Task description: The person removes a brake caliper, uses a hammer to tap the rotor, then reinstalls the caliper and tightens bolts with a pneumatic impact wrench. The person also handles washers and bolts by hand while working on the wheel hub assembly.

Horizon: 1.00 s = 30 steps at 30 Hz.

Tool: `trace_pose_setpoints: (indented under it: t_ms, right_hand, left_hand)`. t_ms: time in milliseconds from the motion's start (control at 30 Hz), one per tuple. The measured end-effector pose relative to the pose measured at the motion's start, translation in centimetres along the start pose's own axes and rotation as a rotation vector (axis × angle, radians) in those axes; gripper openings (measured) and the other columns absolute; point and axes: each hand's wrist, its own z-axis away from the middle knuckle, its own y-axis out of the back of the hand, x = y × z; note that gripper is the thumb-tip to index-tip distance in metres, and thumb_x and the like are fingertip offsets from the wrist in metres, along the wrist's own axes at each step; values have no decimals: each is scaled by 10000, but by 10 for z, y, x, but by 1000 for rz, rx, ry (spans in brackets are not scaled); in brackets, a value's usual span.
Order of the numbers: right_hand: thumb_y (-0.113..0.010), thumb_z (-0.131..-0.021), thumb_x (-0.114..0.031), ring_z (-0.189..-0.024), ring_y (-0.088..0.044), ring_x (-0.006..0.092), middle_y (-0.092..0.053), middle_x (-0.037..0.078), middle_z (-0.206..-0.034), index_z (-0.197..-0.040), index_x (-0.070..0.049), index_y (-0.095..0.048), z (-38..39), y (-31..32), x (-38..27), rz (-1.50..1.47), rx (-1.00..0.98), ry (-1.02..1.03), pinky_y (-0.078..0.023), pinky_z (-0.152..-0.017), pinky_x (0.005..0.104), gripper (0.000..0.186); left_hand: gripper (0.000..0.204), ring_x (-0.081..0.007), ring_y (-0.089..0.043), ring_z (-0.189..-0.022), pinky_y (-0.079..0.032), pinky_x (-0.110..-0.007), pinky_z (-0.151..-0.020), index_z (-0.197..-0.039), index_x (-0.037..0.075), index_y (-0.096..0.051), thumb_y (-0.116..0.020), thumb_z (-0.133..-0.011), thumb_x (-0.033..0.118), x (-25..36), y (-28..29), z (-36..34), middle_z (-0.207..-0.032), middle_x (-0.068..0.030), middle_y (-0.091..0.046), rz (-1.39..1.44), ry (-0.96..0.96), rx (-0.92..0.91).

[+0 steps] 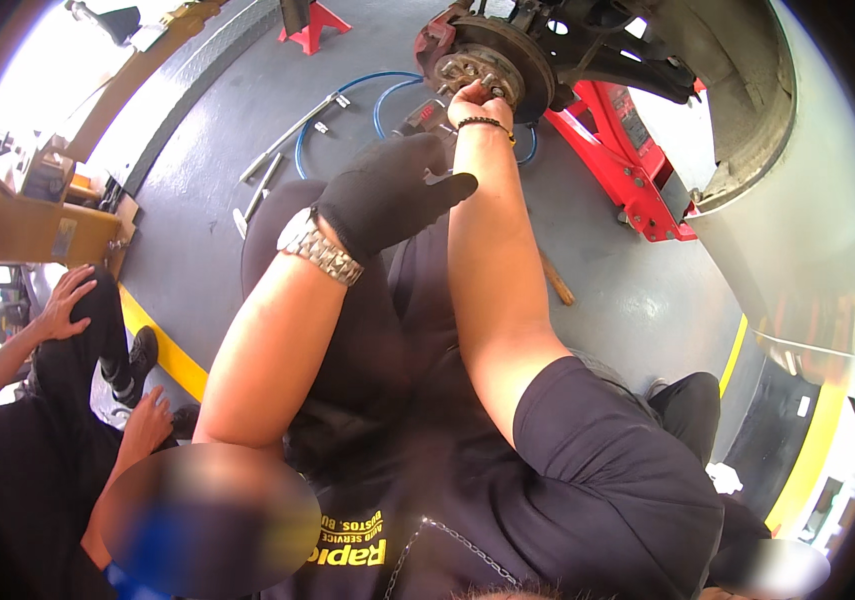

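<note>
Nearest, the gloved left hand is spread, thumb well apart from the fingers, with nothing visible in its grasp; hanging free beside the right forearm, it gives the other hand no support, and a careless swing could knock that arm. Beyond and below the right forearm, a wooden handle lies on the floor, partly hidden, where a shifting foot could roll on it. Further out, the bare right hand has its fingers bunched against the hub, which sits at the top of the view in front of the brake disc; whether they pinch a nut or only touch the studs, I cannot tell. With no glove there, the likeliest harm is to the fingertips: rough metal could scrape them, and if the hub turned, a stud could catch them or the bracelet. Any small part held there could slip and drop, since nothing is seen beneath to catch it. Beside the disc, the red stand is near the arm; if it bears weight, a hard shove on the hub could unsettle it. Across the floor, the long bar, the short bar and the blue hose could trip someone stepping there.
</note>
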Motion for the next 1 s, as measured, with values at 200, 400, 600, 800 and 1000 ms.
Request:
trace_pose_setpoints:
  t_ms: [200,400,600,800,1000]
  right_hand:
    - [-500,-1035,-179,-720,-668,193,-671,56,-822,-975,-64,-660,19,-12,-9,73,8,92,-602,-625,342,206]
    - [-565,-1004,-176,-679,-653,181,-647,44,-757,-916,-66,-667,7,-9,-16,11,-26,-72,-592,-610,333,174]
    - [-560,-1005,-202,-714,-658,175,-657,66,-819,-988,-28,-662,35,-9,0,12,15,27,-634,-650,325,201]
    - [-535,-1012,-197,-945,-664,208,-703,51,-1110,-1159,-122,-674,46,-30,2,80,122,19,-578,-687,298,215]
    - [-505,-1037,-226,-908,-676,204,-696,65,-1061,-1143,-94,-660,42,-16,-1,52,-9,59,-610,-717,330,229]
  left_hand:
    - [356,-285,-712,-731,-551,-385,-702,-943,58,-719,-713,-863,405,-13,-14,-27,-785,-124,-718,1,-128,96]
    - [284,-309,-710,-776,-545,-416,-729,-1001,56,-698,-647,-909,320,-14,8,-34,-781,-166,-714,78,238,47]
    - [520,-238,-695,-733,-557,-385,-683,-1401,47,-488,-591,-899,134,-42,38,-22,-908,-170,-691,156,315,54]
    - [554,-134,-609,-662,-534,-291,-590,-1477,99,-433,-588,-945,88,-54,45,-38,-861,-67,-611,402,353,66]
    - [610,-121,-592,-679,-506,-273,-567,-1500,109,-409,-621,-929,66,-32,35,-59,-919,-64,-610,377,363,-114]
